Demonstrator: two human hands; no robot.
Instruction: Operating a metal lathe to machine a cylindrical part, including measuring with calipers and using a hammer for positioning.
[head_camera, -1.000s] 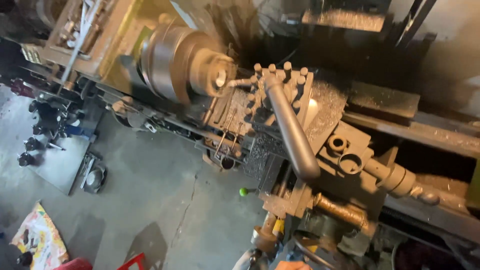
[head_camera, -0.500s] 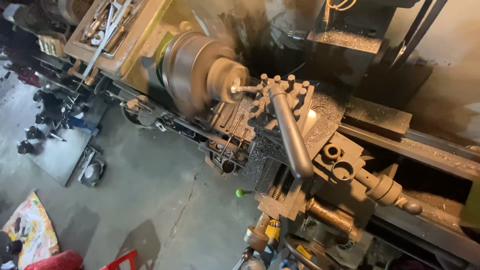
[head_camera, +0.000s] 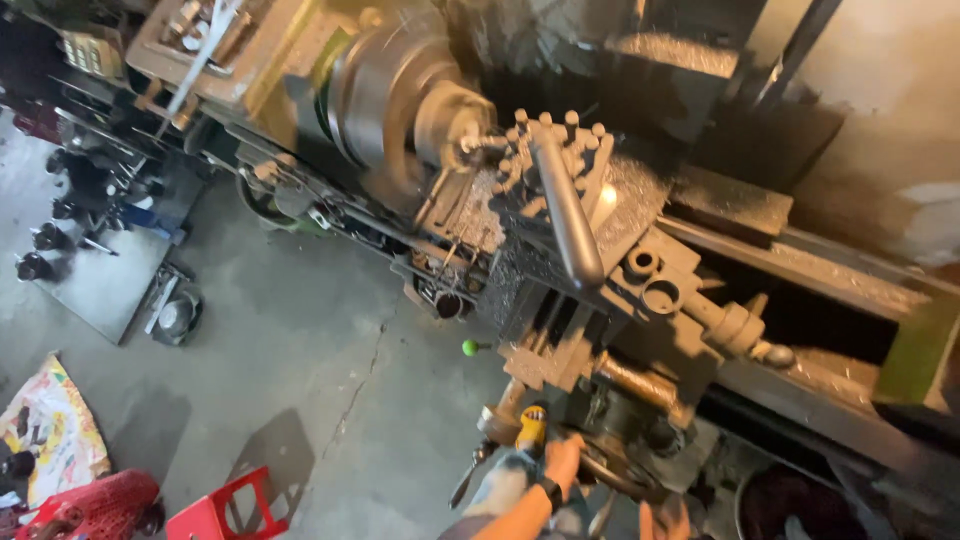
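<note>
left hand (head_camera: 562, 462) fingers curled gripping lathe carriage handwheel (head_camera: 610, 470); right hand (head_camera: 668, 520) just beside it, fingers unclear.

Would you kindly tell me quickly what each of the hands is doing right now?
Left hand: closed on the lathe's carriage handwheel.
Right hand: only partly in view at the bottom edge; its state cannot be told.

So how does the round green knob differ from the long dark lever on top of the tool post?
The green knob is small, round and bright, low on the machine's floor side. The dark lever is long, thick and dull, lying slanted across the tool post. Neither hand touches either; the left hand is at the controls below.
</note>
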